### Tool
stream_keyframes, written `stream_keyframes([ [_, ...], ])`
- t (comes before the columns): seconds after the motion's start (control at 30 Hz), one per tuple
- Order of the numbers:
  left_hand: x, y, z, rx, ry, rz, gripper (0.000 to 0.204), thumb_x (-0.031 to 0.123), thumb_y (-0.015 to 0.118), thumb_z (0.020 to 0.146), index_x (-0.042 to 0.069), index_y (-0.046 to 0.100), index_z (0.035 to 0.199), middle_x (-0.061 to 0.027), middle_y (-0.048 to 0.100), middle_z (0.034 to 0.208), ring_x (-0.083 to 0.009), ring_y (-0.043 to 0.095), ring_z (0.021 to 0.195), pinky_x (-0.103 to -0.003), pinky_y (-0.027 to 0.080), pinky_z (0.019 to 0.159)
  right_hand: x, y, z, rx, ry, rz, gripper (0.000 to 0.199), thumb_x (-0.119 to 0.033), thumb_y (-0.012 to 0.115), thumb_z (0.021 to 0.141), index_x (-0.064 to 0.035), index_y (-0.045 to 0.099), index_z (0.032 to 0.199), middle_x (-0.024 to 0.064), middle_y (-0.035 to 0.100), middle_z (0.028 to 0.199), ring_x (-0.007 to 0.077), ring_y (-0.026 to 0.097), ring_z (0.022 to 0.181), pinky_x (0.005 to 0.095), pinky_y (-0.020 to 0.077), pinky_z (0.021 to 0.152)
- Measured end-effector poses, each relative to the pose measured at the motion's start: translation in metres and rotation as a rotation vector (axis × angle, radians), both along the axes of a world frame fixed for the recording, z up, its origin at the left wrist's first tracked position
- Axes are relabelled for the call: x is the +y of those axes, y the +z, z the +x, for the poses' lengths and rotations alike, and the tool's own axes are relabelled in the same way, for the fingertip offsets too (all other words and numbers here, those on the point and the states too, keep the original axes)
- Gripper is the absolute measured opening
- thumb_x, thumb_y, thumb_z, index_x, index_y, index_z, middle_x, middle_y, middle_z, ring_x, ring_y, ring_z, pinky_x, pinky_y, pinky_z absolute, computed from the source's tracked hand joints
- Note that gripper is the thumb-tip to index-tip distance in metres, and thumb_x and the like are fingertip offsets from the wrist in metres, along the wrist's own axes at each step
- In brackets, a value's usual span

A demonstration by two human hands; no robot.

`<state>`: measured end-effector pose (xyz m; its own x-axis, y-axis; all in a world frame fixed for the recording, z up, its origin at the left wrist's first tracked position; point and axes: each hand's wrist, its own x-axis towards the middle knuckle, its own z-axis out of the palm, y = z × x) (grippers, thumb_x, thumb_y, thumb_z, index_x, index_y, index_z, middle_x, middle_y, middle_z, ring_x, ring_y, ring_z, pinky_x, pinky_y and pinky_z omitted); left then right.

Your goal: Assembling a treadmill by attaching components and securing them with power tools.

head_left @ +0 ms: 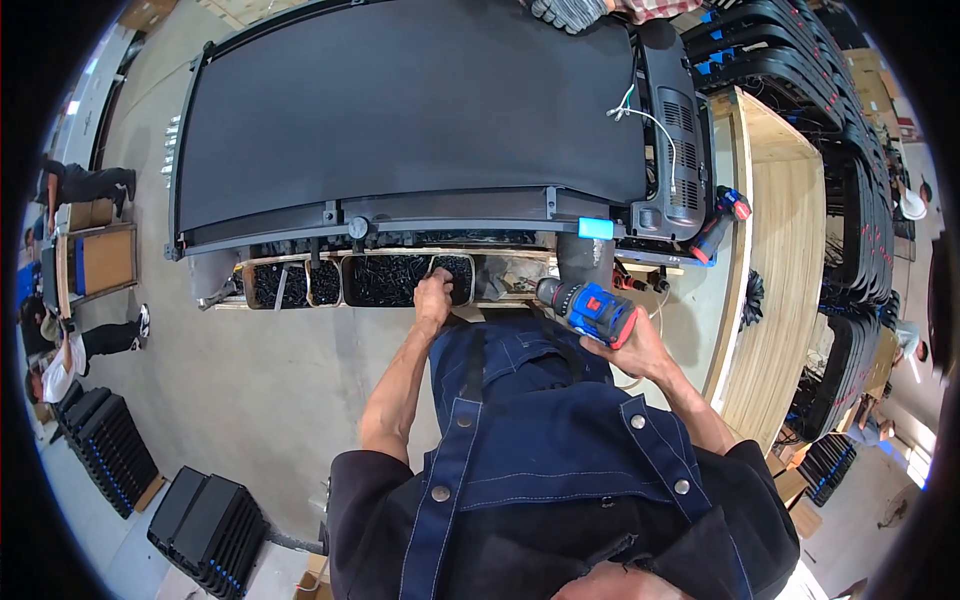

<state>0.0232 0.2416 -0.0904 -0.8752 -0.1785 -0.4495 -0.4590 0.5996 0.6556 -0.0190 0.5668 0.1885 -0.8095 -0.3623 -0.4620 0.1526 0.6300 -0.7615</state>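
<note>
My right hand (645, 350) is wrapped round a blue, red and black cordless drill (594, 312), whose chuck points to the left. My left hand (433, 298) reaches down to a bin of small black screws (455, 272), its fingers drawn together at the bin's edge; what they pinch, if anything, is hidden. Further left stands a wider bin of dark screws or similar fasteners (385, 278). Beyond the bins lies a treadmill (410, 110) with a broad black belt, a side rail, and a vented motor end (680, 150) where loose white wires hang.
A second power tool (718, 225) rests by the motor end. Right of it stands a plywood crate (780, 200), with stacked black frames (850, 220) behind. Across the treadmill, a person's grey-gloved hand (568, 12) touches the far edge. More people and stacked black parts (205, 530) are at the left.
</note>
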Motion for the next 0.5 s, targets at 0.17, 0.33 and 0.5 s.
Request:
stream_keyframes([
  [0.17, -0.009, -0.007, 0.017, -0.043, 0.397, 0.261, 0.029, -0.004, 0.068, 0.085, 0.002, 0.069, 0.113, -0.0126, 0.073, 0.089, -0.0218, 0.073, 0.082, -0.034, 0.059, 0.075, -0.014, -0.008, 0.001, -0.081, 0.085, 0.014, 0.036, -0.02, 0.081, 0.078, 0.0043, 0.066, 0.1, 0.0154, 0.072, 0.086, 0.0247, 0.069, 0.074, 0.0368, 0.0568, 0.077],
  [0.33, 0.003, 0.051, 0.011, -0.048, 0.803, 1.333, 0.03, 0.0, 0.071, 0.093, 0.0, 0.063, 0.122, -0.0128, 0.07, 0.105, -0.0235, 0.071, 0.096, -0.032, 0.062, 0.088, -0.031, 0.005, -0.008, -0.22, 0.074, 0.019, 0.037, -0.017, 0.08, 0.077, 0.0042, 0.065, 0.104, 0.012, 0.07, 0.083, 0.0195, 0.063, 0.071, 0.0358, 0.055, 0.076],
  [0.5, 0.026, 0.115, 0.009, -0.039, 0.789, 1.751, 0.032, 0.01, 0.069, 0.096, 0.006, 0.063, 0.127, -0.0066, 0.072, 0.102, -0.0167, 0.072, 0.092, -0.025, 0.064, 0.08, -0.036, -0.01, -0.007, -0.095, 0.049, -0.264, 0.038, -0.016, 0.08, 0.076, 0.0039, 0.065, 0.105, 0.0104, 0.07, 0.086, 0.0187, 0.061, 0.074, 0.0345, 0.0543, 0.077],
])
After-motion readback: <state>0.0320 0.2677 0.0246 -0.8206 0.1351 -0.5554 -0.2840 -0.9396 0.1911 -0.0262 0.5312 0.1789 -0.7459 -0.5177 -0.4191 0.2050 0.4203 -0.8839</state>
